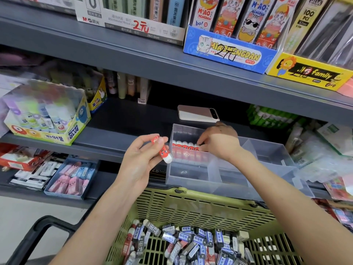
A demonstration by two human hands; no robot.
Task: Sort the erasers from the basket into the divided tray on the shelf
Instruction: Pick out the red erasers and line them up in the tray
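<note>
Stationery shop aisle: dark grey metal shelves (133,60), glue box (47,119) left, phone (197,113) on middle shelf, pale floor (28,207) below.

Your right hand (219,143) covers the end of the eraser row (183,149); at six o'clock the basket (191,205) runs off-frame.

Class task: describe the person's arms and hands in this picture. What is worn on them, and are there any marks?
The left forearm and right forearm are bare to the picture's edge; no sleeves show. The left hand and right hand wear no gloves, rings, watch or bracelet. A small dark mark sits on the right hand's back.
</note>
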